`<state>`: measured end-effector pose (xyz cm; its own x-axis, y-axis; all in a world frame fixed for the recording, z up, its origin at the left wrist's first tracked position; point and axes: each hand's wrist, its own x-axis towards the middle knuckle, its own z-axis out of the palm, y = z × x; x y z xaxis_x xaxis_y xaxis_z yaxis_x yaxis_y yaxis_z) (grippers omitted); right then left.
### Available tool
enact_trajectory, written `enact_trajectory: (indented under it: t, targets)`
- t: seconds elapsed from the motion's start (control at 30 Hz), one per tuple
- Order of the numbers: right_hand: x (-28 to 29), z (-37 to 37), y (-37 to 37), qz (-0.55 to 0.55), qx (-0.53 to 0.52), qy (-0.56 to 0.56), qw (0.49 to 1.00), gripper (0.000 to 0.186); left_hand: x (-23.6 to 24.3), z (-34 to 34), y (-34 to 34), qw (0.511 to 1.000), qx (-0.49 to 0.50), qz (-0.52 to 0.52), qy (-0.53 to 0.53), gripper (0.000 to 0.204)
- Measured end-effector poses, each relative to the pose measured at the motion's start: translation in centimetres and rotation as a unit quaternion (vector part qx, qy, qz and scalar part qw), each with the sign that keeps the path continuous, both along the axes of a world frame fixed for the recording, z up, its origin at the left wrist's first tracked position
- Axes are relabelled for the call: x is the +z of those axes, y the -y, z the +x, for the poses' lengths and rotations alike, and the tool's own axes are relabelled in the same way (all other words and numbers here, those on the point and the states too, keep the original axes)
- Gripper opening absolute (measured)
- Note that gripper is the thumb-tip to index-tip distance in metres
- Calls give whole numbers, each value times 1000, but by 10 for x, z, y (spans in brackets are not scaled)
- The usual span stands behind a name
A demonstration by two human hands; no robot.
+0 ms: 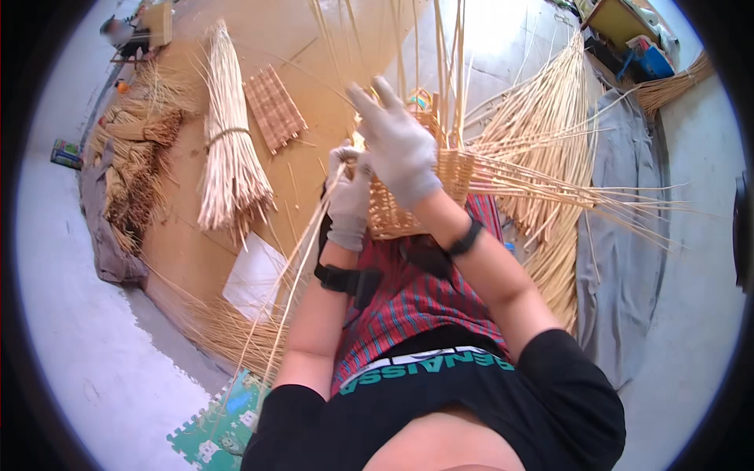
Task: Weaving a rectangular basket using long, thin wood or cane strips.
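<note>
A half-woven wicker basket [393,222] rests on my lap, with long upright stakes rising from its far side and a fan of loose canes [542,180] sticking out to the right. My left hand [350,188], in a pale work glove, is closed at the basket's left edge on wicker strands [297,263] that trail down to the lower left. Over the basket's top is my right hand [399,145], also gloved, its fingers stretched out and apart. Part of the basket's weave is hidden behind this hand.
A tied bundle of canes [230,149] and a woven square panel [275,108] lie ahead on the left. Large cane heaps [542,118] spread at the right beside grey cloth [620,251]. A white sheet [254,276] and a green foam mat [208,436] are lower left. Another person [129,39] sits far left.
</note>
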<state>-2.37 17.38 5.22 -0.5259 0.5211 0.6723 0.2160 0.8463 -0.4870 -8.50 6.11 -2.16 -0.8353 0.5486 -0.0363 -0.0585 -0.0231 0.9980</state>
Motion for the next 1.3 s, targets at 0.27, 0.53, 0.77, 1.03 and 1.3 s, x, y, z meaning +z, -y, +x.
enact_trajectory:
  t: [0.27,0.53,0.77,1.03,1.3]
  targets:
    - [-36,99,-23,-517,82,-117,844,23,15,7,-21,991,102,48,77,25]
    - [-27,110,-44,-496,32,-206,843,17,34,64,-1,901,64,-73,-422,48]
    - [45,53,-63,-36,10,108,993,52,45,76,-31,845,-90,-364,-381,69]
    - [-21,212,-24,-461,-110,-121,873,30,38,74,-28,853,-47,-235,-464,60]
    - [21,18,8,-288,163,-72,941,79,43,5,10,900,178,-171,-360,22]
